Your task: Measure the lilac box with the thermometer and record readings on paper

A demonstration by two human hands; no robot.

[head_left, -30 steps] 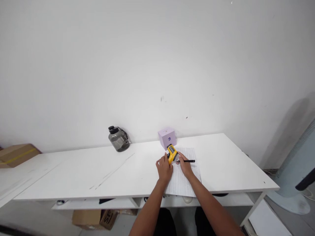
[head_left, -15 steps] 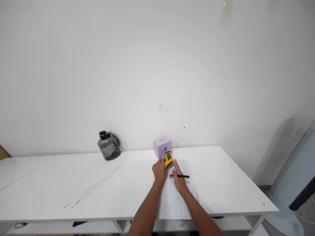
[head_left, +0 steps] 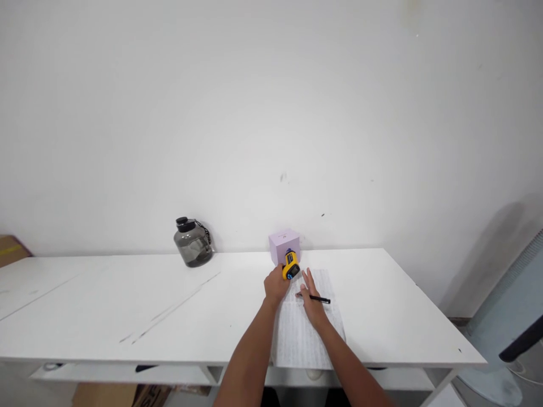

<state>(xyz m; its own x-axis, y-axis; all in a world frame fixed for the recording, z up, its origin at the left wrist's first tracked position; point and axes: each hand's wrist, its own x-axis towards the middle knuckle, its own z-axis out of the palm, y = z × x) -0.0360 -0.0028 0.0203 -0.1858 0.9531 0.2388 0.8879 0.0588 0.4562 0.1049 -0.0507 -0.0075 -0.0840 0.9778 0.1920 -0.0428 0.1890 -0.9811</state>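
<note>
My left hand (head_left: 275, 285) is closed around the handle of a yellow and black infrared thermometer (head_left: 291, 265). Its small screen and blue buttons face me, and its front end points at a lilac box (head_left: 278, 244) standing against the wall. A black pen (head_left: 320, 299) is held in my right hand (head_left: 313, 305), between the thumb and fingers, while two other fingers stretch forward. Beneath both hands lies a sheet of paper (head_left: 303, 339) with faint rows of print, reaching the table's front edge.
A grey, see-through water jug (head_left: 194, 247) with a black lid stands at the back of the white table (head_left: 161, 299), left of the box. On the floor to the right is a pale blue tower-like appliance (head_left: 503, 328). Cardboard (head_left: 104, 394) lies below the table at left.
The thermometer has been raised and turned, so its screen now faces me and its front points at the box. My right hand has shifted slightly with the pen. The head view has tilted a little.
</note>
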